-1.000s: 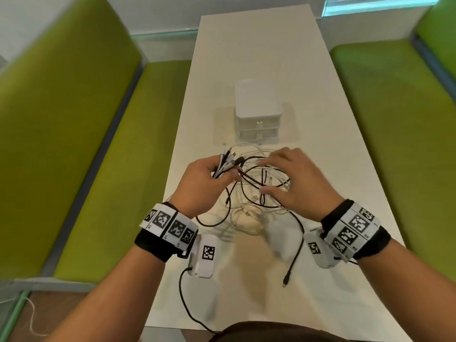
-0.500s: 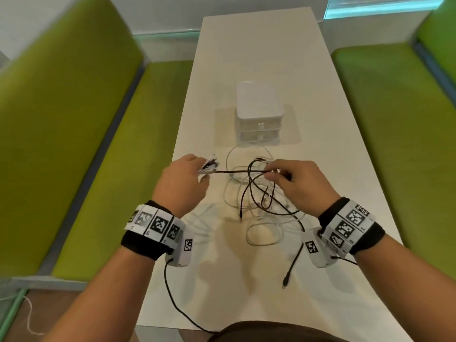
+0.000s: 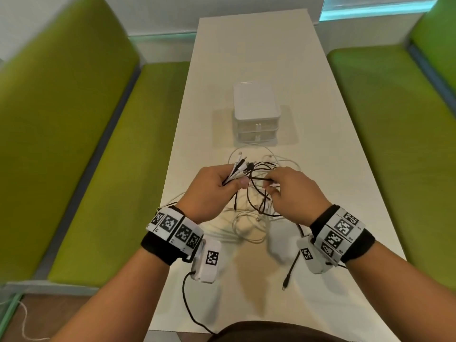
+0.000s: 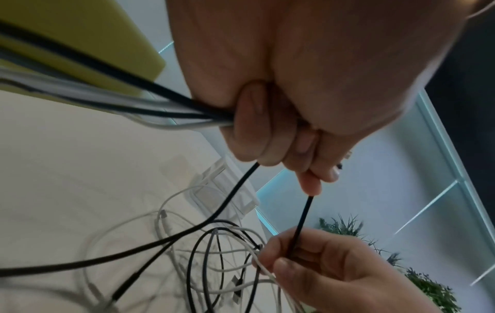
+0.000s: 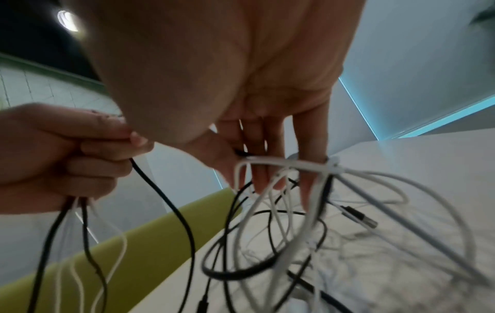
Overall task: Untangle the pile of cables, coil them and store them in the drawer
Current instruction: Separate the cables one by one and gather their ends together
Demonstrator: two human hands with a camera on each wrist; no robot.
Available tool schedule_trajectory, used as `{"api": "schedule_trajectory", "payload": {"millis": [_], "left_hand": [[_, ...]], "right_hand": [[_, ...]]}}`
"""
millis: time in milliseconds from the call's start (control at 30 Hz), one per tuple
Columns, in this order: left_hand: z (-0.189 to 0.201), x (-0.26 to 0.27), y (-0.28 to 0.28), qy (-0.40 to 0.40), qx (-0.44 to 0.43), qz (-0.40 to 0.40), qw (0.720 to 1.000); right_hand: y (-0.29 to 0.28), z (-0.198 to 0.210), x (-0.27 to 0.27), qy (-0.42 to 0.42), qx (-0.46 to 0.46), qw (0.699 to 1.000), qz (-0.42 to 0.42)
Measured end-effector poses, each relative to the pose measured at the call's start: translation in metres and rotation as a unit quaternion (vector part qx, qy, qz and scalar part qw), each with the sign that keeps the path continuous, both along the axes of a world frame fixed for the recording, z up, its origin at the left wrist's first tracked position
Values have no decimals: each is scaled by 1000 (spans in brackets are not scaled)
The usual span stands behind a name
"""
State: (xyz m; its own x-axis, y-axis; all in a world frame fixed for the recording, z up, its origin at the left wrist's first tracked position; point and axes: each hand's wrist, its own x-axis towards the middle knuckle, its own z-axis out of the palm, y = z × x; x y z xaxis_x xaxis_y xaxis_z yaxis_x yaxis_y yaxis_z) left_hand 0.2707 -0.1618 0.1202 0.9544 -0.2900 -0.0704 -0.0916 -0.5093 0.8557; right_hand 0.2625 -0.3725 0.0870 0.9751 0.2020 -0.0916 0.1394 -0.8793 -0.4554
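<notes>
A tangle of black and white cables (image 3: 249, 225) lies on the white table (image 3: 249, 50), in front of a small white drawer unit (image 3: 256, 112) whose drawers are closed. My left hand (image 3: 240, 180) grips a bundle of cable ends (image 3: 238, 166) that fan out past its thumb. In the left wrist view a black cable (image 4: 302, 213) runs from my left hand (image 4: 281, 137) down to my right hand (image 4: 308, 264). My right hand (image 3: 270, 185) pinches this black cable, and a white cable (image 5: 284, 164) loops over its fingers (image 5: 310, 169). Both hands hover close together above the pile.
Green bench seats (image 3: 123, 169) flank the table on both sides. One black cable end (image 3: 290, 270) trails toward the near edge under my right wrist. The wrist camera's own black lead (image 3: 190, 307) hangs off the table's front edge.
Half a second ago my hands were apart with a black cable stretched taut between them. Now they have come together again over the pile and the cable hangs slack.
</notes>
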Motion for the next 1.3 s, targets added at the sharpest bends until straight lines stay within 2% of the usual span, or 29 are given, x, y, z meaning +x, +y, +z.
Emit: {"api": "schedule_trajectory", "payload": {"millis": [133, 233, 300, 367, 400, 433, 467, 500, 533, 567, 600, 700, 767, 900, 967, 1133, 1233, 1300], "left_hand": [[3, -2, 7, -19, -68, 35, 997], [3, 4, 17, -24, -45, 87, 995], [-2, 9, 26, -20, 19, 111, 993], [-8, 14, 33, 4, 91, 109, 990], [-10, 15, 34, 12, 133, 99, 986], [-11, 16, 34, 3, 175, 88, 981], [-11, 16, 33, -26, 204, 78, 976], [-10, 16, 31, -68, 206, 74, 973], [-7, 15, 27, -102, 184, 74, 975], [-4, 13, 22, -114, 155, 69, 979], [-3, 12, 16, -106, 136, 53, 984], [-4, 4, -2, -47, 129, -9, 991], [-5, 3, -5, -32, 97, -3, 995], [1, 6, 1, -26, 22, 5, 999], [2, 3, 2, -34, -2, 5, 999], [7, -3, 7, -44, -63, 36, 996], [8, 1, 18, -45, -32, 68, 996], [7, 6, 24, -67, 7, 88, 994]], "right_hand": [[4, 1, 10, -10, 48, 999, -8], [-3, 10, 14, -1, 59, 998, -36], [-6, 14, 11, 12, 170, 984, -46], [-4, 18, 8, 59, 347, 934, -63], [-3, 18, 7, 66, 386, 918, -65], [-3, 17, 7, 54, 371, 925, -57], [-2, 14, 8, 36, 301, 952, -42], [-1, 12, 9, 30, 187, 982, -14], [2, 12, 9, 36, 55, 998, 11], [5, 12, 8, 37, -37, 998, 21], [9, 13, 6, 27, -65, 997, 19], [19, 23, 1, -64, 19, 998, 20], [17, 26, 1, -84, 33, 996, 26], [8, 20, -1, -25, 10, 999, 27], [9, 17, 0, -26, -3, 999, 23], [7, 16, 14, -23, -139, 990, -5], [-3, 16, 16, -87, -96, 992, -2], [-5, 12, 15, -102, -54, 992, 52]]}}
